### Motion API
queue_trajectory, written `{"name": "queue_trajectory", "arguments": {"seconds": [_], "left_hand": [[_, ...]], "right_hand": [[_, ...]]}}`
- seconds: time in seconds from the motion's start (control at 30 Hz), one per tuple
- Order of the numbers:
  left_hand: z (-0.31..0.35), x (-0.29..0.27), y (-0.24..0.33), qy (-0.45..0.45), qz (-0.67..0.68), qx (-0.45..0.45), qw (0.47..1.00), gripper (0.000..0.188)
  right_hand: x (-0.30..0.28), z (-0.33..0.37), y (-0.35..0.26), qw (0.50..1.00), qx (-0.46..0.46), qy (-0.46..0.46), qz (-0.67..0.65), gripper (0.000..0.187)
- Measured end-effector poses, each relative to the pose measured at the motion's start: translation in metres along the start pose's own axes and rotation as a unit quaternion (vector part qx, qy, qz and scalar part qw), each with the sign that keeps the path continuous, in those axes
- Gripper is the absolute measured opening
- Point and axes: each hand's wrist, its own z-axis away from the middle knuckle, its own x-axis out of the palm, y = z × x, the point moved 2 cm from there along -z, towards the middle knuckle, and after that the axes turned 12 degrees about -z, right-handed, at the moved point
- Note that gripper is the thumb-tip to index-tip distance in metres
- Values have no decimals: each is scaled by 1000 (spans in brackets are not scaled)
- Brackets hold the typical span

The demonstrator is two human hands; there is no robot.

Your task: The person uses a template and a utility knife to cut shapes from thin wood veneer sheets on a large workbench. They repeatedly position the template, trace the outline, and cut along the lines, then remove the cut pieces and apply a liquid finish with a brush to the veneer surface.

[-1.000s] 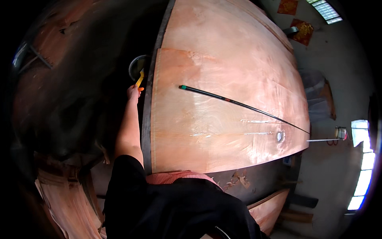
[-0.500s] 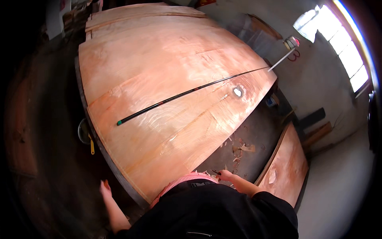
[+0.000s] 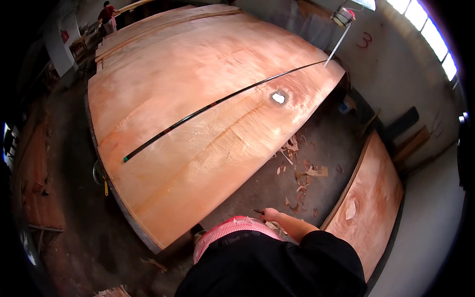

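Note:
My right hand (image 3: 269, 214) is closed around a small dark tool (image 3: 258, 211), its exact kind too small to tell. It hangs in front of my waist, off the side of a large stack of wood veneer sheets (image 3: 163, 198). Across the top sheet lies a long thin black pole (image 3: 170, 128) with a green end. Nearer the far right edge, the sheet has a white patch with a grey rim (image 3: 278, 98). No part of my left hand shows.
A smaller stack of sheets (image 3: 371, 198) stands to the right by the wall. Veneer scraps (image 3: 300, 185) litter the floor between both stacks. A white post (image 3: 337, 45) rises at the far right corner. Another person (image 3: 107, 17) is at the far left.
My left hand, earlier at the lower left, has gone out of view. The view has shifted, bringing more floor and a distant person into sight. The right hand still grips the dark tool.

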Motion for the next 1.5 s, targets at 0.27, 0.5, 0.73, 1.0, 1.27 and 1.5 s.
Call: {"name": "queue_trajectory", "arguments": {"seconds": [0.27, 0.5, 0.73, 1.0, 1.27, 1.5], "left_hand": [[69, 61, -29, 36, -12, 78, 996, 25], [177, 121, -175, 85, -72, 38, 993, 24], [235, 177, -291, 99, -84, -30, 991, 23], [275, -77, -334, 507, -75, -32, 858, 26], [290, -256, -398, 681, -262, -171, 662, 43], [245, -296, -416, 629, -368, -201, 655, 37]], "right_hand": [[-12, -37, 94, 979, 4, -63, 193, 24], [2, -37, 36, 989, -119, -65, -61, 18], [53, 38, -28, 982, -135, -109, 76, 17], [169, 89, -55, 937, -177, -175, 246, 31], [266, 177, -140, 903, -243, -232, 269, 28], [268, 210, -134, 890, -241, -183, 342, 27]]}}
